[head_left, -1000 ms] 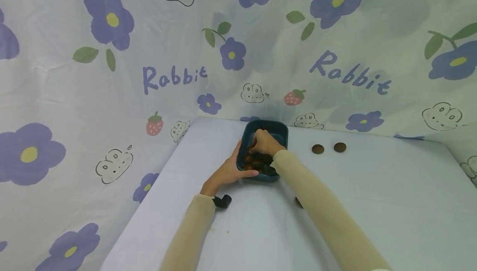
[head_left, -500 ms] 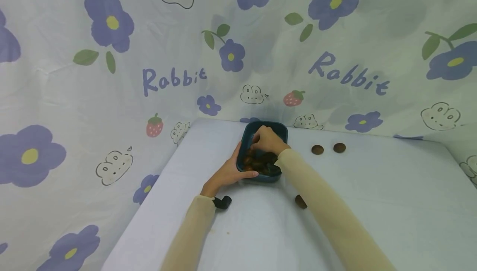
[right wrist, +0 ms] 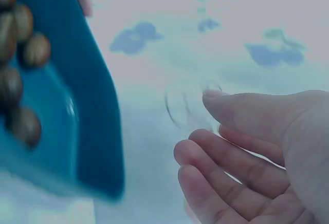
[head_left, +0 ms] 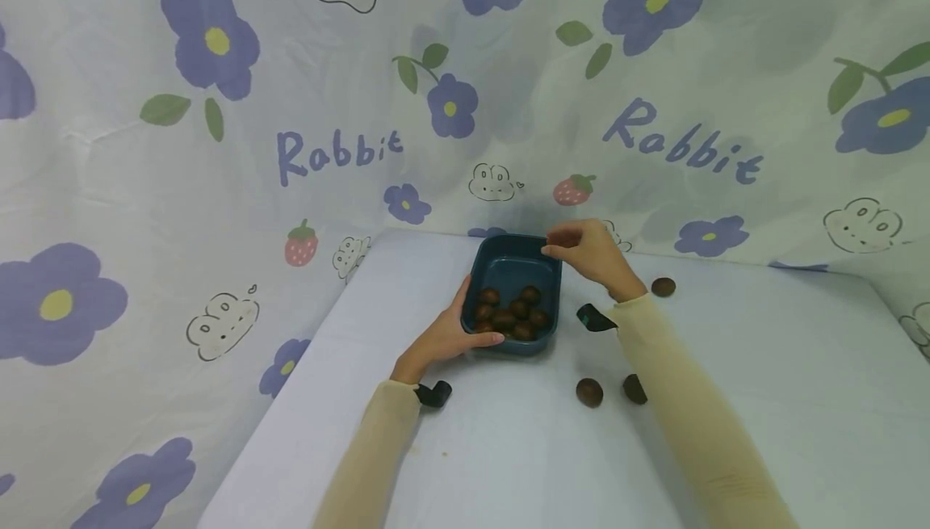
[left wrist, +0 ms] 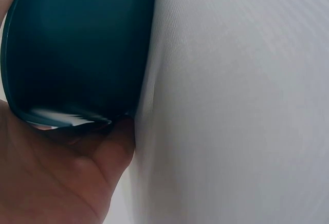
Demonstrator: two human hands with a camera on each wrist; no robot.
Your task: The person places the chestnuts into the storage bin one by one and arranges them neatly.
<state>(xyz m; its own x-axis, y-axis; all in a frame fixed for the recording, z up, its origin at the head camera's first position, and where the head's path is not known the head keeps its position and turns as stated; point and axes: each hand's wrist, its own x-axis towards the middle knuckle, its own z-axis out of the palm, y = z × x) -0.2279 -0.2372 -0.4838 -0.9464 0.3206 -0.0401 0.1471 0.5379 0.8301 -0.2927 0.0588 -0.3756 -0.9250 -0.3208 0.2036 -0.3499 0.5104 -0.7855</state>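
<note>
Nuts, brown and rounded, were bunched at the near end of a blue-green container, its far end left bare. The container was set on a white table and was gripped at its near left corner by the left hand, the thumb laid across the near side and the fingers along the left wall. Nothing was seen to be grasped by the right hand, which was held beside the container's far right corner; in the right wrist view its fingers were loosely bent, with a gap left between thumb and fingertips. Outside the container, a first loose nut was seen near the right sleeve, a second loose nut was partly covered by that sleeve, and a third loose nut was seen beyond the right wrist. The step was judged to be the gathering of nuts into the container, probably between one nut and another, though removal could not be ruled out. For the next move, a loose nut would need to be pinched and lifted over the rim, with the container held firm.
</note>
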